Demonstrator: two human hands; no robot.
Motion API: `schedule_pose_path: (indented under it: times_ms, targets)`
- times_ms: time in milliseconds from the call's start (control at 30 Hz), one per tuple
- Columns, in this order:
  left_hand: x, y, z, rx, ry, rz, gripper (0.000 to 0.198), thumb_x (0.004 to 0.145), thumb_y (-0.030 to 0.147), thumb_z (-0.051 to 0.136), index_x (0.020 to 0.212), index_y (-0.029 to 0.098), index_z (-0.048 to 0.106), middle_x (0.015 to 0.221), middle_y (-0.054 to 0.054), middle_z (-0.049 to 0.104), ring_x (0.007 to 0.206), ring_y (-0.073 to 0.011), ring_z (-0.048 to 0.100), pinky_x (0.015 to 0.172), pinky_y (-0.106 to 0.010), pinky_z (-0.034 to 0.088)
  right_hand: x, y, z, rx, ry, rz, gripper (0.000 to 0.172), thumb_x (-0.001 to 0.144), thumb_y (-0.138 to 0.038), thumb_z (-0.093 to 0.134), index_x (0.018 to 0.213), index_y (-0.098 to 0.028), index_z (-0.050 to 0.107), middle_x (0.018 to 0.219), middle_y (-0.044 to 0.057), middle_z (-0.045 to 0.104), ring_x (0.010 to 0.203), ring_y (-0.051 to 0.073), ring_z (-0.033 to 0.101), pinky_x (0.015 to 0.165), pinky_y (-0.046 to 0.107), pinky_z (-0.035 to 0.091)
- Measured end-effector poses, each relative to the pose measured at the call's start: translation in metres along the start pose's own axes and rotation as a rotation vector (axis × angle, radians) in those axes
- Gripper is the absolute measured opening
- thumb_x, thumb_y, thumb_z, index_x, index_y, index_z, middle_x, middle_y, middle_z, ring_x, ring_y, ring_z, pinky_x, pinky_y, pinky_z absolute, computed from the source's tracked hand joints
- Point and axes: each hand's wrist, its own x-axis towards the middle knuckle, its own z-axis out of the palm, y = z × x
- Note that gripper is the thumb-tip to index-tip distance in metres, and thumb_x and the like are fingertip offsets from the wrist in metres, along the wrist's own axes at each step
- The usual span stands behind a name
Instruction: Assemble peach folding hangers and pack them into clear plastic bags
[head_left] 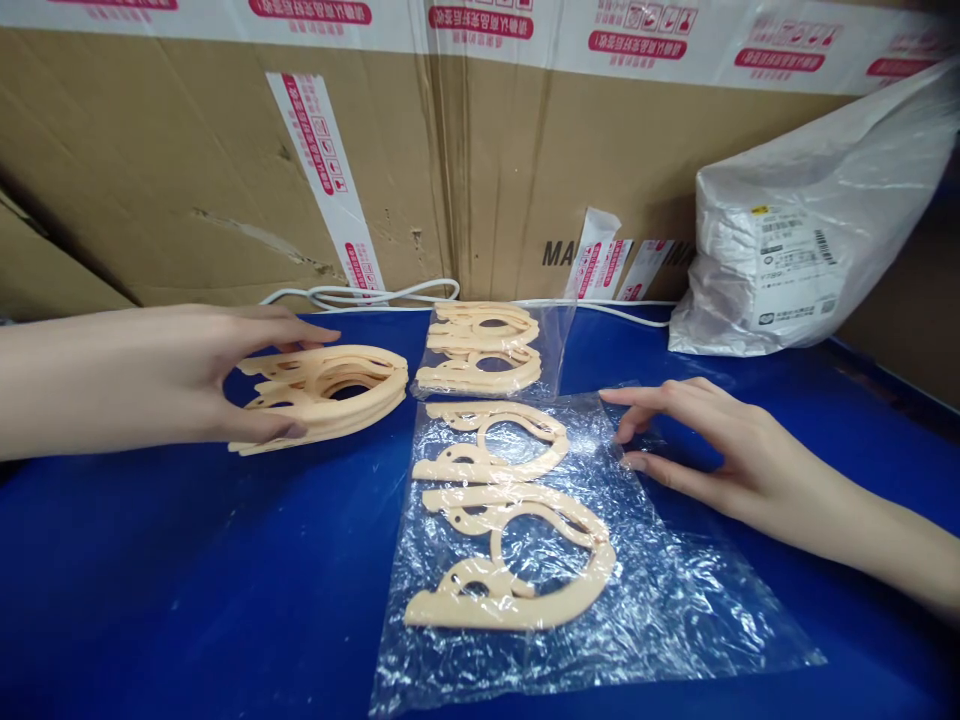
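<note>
My left hand [202, 375] is closed around a small stack of beige folding hangers [375, 400], thumb in front and fingers behind, at the left of the blue table. A clear plastic bag [660, 610] lies in front of me with two beige folded hangers [592, 580] showing flat in its left part. At the bag's upper right edge is my right hand [712, 450], its index finger stretched out and thumb apart, fingertips at the film. Its other fingers are partly curled, and I see nothing held between them.
Behind the bag lies another clear bag of folded hangers [484, 378]. A white cable [390, 293] runs along the foot of a large taped cardboard box [510, 160]. A white plastic parcel [787, 250] with a label stands at the back right.
</note>
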Motion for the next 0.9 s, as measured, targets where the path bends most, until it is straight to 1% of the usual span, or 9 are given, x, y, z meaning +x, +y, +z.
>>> schedule_pose_path:
  times_ms: [133, 200, 300, 367, 433, 533, 633, 767, 900]
  targets:
    - [-0.003, 0.02, -0.009, 0.069, 0.045, 0.262, 0.066, 0.086, 0.058, 0.043, 0.137, 0.018, 0.049, 0.126, -0.002, 0.059, 0.104, -0.0235, 0.06, 0.088, -0.037, 0.046, -0.001, -0.002, -0.001, -0.003, 0.078, 0.023, 0.039, 0.094, -0.032, 0.058, 0.132, -0.028, 0.05, 0.105, 0.003, 0.068, 0.095, 0.02, 0.064, 0.084, 0.036, 0.05]
    - [-0.01, 0.042, -0.006, 0.036, 0.101, 0.333, 0.062, 0.086, 0.048, 0.048, 0.142, 0.021, 0.044, 0.131, -0.003, 0.055, 0.101, -0.0218, 0.06, 0.085, -0.035, 0.049, -0.003, -0.005, -0.002, 0.01, 0.134, 0.025, 0.036, 0.093, -0.03, 0.059, 0.129, -0.028, 0.052, 0.114, 0.004, 0.065, 0.103, 0.022, 0.063, 0.088, 0.036, 0.05]
    - [-0.023, 0.079, 0.006, -0.161, 0.064, 0.439, 0.071, 0.08, 0.036, 0.063, 0.146, 0.029, 0.039, 0.138, -0.003, 0.051, 0.115, -0.0257, 0.058, 0.09, -0.034, 0.053, -0.009, -0.016, -0.005, -0.011, 0.196, -0.015, 0.03, 0.094, -0.028, 0.057, 0.125, -0.029, 0.054, 0.124, 0.006, 0.06, 0.114, 0.022, 0.059, 0.095, 0.036, 0.048]
    - [-0.031, 0.1, 0.018, -0.329, 0.083, 0.54, 0.08, 0.075, 0.037, 0.071, 0.146, 0.031, 0.036, 0.141, -0.002, 0.051, 0.126, -0.0273, 0.053, 0.098, -0.034, 0.053, -0.013, -0.025, -0.005, -0.018, 0.205, -0.067, 0.029, 0.094, -0.039, 0.057, 0.121, -0.028, 0.055, 0.129, 0.008, 0.056, 0.118, 0.023, 0.057, 0.098, 0.036, 0.048]
    - [-0.036, 0.117, 0.03, -0.437, 0.076, 0.587, 0.076, 0.076, 0.035, 0.073, 0.143, 0.027, 0.039, 0.142, -0.004, 0.052, 0.13, -0.0253, 0.051, 0.106, -0.033, 0.049, -0.016, -0.035, -0.003, -0.002, 0.182, -0.124, 0.039, 0.09, -0.055, 0.058, 0.118, -0.028, 0.056, 0.134, 0.009, 0.054, 0.12, 0.025, 0.057, 0.097, 0.037, 0.049]
    - [-0.042, 0.132, 0.045, -0.522, 0.079, 0.612, 0.076, 0.08, 0.034, 0.071, 0.144, 0.022, 0.033, 0.141, -0.006, 0.053, 0.13, -0.0223, 0.051, 0.109, -0.032, 0.047, -0.015, -0.045, 0.0, 0.001, 0.108, -0.219, 0.051, 0.084, -0.064, 0.061, 0.116, -0.025, 0.058, 0.134, 0.012, 0.057, 0.116, 0.027, 0.06, 0.088, 0.036, 0.054]
    - [-0.047, 0.138, 0.057, -0.588, 0.134, 0.6, 0.074, 0.084, 0.036, 0.067, 0.147, 0.023, 0.03, 0.14, -0.006, 0.054, 0.128, -0.0207, 0.052, 0.107, -0.031, 0.049, -0.01, -0.051, 0.002, -0.009, 0.037, -0.267, 0.046, 0.078, -0.061, 0.07, 0.1, -0.022, 0.064, 0.13, 0.013, 0.062, 0.112, 0.026, 0.063, 0.083, 0.033, 0.056]
    - [-0.051, 0.139, 0.064, -0.578, 0.167, 0.558, 0.071, 0.09, 0.045, 0.061, 0.149, 0.024, 0.028, 0.143, -0.006, 0.051, 0.129, -0.0223, 0.05, 0.107, -0.035, 0.048, -0.008, -0.05, 0.0, 0.11, -0.017, -0.159, 0.034, 0.076, -0.055, 0.075, 0.088, -0.026, 0.063, 0.134, 0.008, 0.059, 0.116, 0.023, 0.062, 0.085, 0.029, 0.057]
    - [-0.047, 0.134, 0.063, -0.486, 0.172, 0.414, 0.072, 0.093, 0.048, 0.056, 0.152, 0.024, 0.023, 0.153, -0.008, 0.04, 0.138, -0.0275, 0.04, 0.113, -0.045, 0.042, -0.012, -0.027, -0.021, 0.142, -0.014, 0.0, 0.03, 0.072, -0.046, 0.077, 0.087, -0.031, 0.055, 0.135, 0.0, 0.055, 0.115, 0.021, 0.061, 0.085, 0.026, 0.055]
